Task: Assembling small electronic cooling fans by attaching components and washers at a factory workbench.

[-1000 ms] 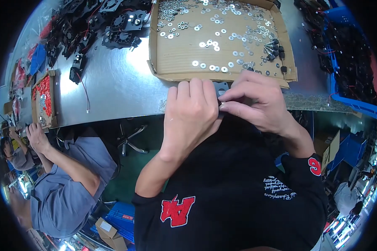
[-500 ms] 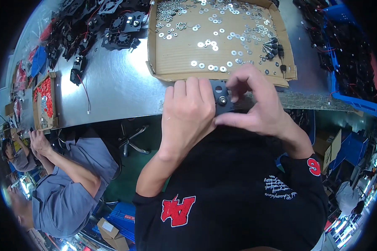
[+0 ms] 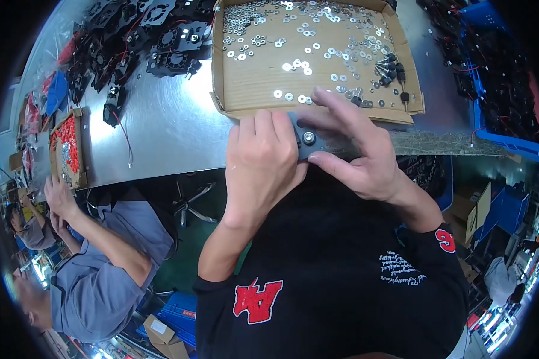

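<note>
My left hand (image 3: 262,158) is closed over a dark flat metal plate (image 3: 317,146) at the table's front edge, its fingers curled over the plate's left part and hiding it. On the visible part sits a round silver nut or screw end (image 3: 309,137) with a ring around it. My right hand (image 3: 362,149) hovers at the plate's right side, thumb and fingers spread apart. Its thumb tip is close to the plate's near edge; whether it touches, I cannot tell. The index finger points toward the tray, and the lower fingers are blurred by motion.
Just beyond my hands lies a cardboard tray (image 3: 257,90) of washers, nuts and black-headed fasteners (image 3: 388,70). Black fan assemblies (image 3: 173,51) with wires are piled far left. A blue crate (image 3: 509,145) stands right. At left, a co-worker's hand (image 3: 60,197) is near a box of red parts (image 3: 82,146).
My right hand's fingers have opened and lifted from around the nut. The plate and my left hand have shifted slightly left. The co-worker's hand has risen a little.
</note>
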A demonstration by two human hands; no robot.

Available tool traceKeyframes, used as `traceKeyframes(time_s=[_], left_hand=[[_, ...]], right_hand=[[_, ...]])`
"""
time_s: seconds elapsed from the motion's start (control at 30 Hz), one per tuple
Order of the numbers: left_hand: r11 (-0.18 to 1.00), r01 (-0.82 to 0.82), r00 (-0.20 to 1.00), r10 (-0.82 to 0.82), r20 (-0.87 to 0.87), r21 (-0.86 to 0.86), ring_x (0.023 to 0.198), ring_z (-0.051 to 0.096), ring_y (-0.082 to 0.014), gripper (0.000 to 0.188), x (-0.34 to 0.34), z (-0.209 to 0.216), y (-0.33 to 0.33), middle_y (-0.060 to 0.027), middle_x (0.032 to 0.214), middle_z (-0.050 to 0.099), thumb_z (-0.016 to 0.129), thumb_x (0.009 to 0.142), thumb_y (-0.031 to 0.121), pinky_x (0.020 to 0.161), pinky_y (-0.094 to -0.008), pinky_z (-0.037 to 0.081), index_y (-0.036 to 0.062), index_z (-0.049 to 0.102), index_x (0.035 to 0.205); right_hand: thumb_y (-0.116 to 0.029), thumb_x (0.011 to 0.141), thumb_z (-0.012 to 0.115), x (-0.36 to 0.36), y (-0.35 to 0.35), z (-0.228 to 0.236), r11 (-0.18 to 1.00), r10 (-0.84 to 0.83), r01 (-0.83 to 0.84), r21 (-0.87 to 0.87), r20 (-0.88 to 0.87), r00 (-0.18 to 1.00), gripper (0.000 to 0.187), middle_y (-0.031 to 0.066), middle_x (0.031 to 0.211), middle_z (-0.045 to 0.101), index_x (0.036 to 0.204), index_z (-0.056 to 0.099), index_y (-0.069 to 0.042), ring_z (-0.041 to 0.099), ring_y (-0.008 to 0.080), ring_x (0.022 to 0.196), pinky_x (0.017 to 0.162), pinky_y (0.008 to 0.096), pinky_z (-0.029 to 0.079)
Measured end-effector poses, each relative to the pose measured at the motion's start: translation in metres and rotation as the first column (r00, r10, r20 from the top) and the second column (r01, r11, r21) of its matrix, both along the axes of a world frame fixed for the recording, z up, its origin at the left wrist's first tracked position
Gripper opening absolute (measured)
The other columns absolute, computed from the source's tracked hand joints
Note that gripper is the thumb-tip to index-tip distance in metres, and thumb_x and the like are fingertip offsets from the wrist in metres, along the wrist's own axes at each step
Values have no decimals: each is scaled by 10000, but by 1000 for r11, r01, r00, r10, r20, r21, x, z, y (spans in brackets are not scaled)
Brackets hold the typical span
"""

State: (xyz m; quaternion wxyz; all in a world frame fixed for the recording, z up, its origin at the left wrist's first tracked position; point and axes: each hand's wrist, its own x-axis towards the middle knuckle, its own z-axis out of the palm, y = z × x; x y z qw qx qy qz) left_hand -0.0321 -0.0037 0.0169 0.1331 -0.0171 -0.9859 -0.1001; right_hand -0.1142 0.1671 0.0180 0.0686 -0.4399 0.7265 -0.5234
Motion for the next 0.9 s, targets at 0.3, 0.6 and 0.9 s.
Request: traceKeyframes(time_s=[0.3,0.6,0.9], left_hand=[[999,-37,999,37,-9,-1,694,554,-268,368,-1,2,-4,-109,775,510,765,629,205,619,-364,433,42,497,820],[997,-76,997,76,25,-11,732,564,-271,392,-1,3,-6,-110,805,523,776,613,211,635,-364,446,44,505,842],[994,-103,994,104,30,-24,745,568,-277,418,-2,3,-6,-113,807,522,780,599,225,651,-362,455,35,507,852]], right_hand=[[36,783,745,12,-3,-7,995,-96,96,-4,-134,986,632,205,1324,563,1366,501,35,662,231,1028,939,319,469],[25,741,762,11,-17,2,964,-227,225,-139,5,974,595,78,884,719,1308,580,13,596,278,1121,1012,386,423],[22,750,754,3,-16,2,982,-173,163,-94,-112,979,669,64,901,714,1374,514,-1,589,279,1058,949,374,448]])
